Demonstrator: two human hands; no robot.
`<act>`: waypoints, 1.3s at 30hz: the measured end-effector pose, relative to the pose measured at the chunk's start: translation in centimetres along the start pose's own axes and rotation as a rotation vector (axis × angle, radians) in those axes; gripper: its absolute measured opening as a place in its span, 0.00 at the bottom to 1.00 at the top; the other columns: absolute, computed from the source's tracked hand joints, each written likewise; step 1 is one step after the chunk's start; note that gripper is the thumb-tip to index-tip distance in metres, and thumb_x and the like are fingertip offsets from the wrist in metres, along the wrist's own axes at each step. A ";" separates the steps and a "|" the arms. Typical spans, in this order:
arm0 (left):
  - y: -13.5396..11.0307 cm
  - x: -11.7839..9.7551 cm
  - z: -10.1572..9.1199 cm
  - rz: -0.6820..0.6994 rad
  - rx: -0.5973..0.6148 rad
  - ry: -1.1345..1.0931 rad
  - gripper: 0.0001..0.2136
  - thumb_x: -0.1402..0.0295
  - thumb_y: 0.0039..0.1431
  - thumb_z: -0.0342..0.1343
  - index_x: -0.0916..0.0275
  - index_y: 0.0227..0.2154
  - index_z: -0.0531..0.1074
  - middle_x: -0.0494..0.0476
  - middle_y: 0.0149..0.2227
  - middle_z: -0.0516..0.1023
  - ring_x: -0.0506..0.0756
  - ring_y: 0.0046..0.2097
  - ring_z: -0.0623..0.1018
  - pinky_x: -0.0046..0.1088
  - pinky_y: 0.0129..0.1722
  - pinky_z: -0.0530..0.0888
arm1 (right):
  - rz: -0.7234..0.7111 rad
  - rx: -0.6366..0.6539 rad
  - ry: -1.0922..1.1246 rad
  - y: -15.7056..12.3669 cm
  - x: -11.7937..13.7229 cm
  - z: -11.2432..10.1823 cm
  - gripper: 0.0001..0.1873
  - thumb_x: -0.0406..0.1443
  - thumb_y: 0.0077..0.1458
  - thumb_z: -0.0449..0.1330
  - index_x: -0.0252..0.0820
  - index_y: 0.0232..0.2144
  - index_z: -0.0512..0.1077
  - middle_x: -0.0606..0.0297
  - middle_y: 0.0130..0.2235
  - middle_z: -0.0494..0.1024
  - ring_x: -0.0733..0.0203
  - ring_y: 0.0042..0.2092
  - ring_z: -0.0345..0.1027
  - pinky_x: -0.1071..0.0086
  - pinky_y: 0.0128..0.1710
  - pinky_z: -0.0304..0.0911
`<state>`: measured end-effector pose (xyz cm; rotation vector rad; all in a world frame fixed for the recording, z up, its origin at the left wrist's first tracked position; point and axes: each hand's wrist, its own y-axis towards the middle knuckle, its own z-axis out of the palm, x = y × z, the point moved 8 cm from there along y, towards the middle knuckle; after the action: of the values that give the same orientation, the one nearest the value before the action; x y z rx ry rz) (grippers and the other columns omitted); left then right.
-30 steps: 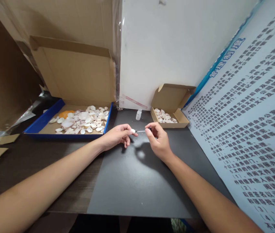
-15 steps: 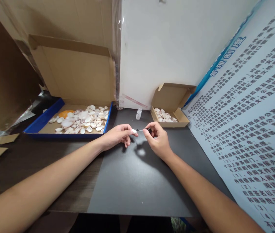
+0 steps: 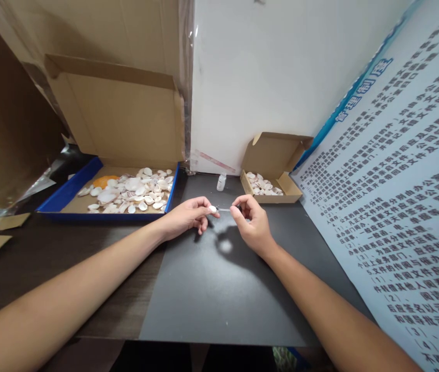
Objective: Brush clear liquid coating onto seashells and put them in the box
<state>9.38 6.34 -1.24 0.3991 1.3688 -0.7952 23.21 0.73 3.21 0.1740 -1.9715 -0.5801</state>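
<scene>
Between the thumb and finger of my left hand is a small white seashell. My right hand pinches a thin brush with a dark cap, mostly covered by the fingers. The brush lies level, and its dark tip is at the shell's right edge; whether they touch is too small to tell. Both hands are above the dark grey mat. Behind them stands a small clear bottle with a whitish label and no cap on it.
A blue-sided cardboard box on the left holds many shells and something orange, its lid raised. The smaller open box at back right also holds shells. A white panel rises behind; a printed board leans on the right.
My right hand has turned slightly, so the dark cap shows less behind the fingers. The shell and brush tip have shifted a little. The bottle and boxes stay put.
</scene>
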 end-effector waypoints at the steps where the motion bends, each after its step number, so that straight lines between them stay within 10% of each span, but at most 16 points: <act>1: 0.0 0.0 0.0 0.000 0.002 -0.002 0.10 0.66 0.55 0.58 0.63 0.31 0.62 0.58 0.39 0.78 0.45 0.21 0.72 0.21 0.20 0.68 | -0.003 0.012 0.015 0.0 0.0 0.1 0.06 0.38 0.58 0.57 0.42 0.32 0.66 0.75 0.22 0.58 0.68 0.23 0.52 0.73 0.24 0.52; 39: 0.2 0.3 -0.2 -0.005 -0.017 -0.043 0.11 0.63 0.56 0.58 0.62 0.33 0.63 0.53 0.34 0.75 0.45 0.21 0.72 0.22 0.20 0.69 | 0.051 0.051 0.026 -0.1 -0.2 0.4 0.08 0.40 0.58 0.55 0.43 0.31 0.65 0.73 0.22 0.58 0.67 0.23 0.51 0.72 0.24 0.50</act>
<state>9.41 6.52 -1.56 0.3638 1.3364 -0.7917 22.96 0.84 2.89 0.1619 -1.9607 -0.4925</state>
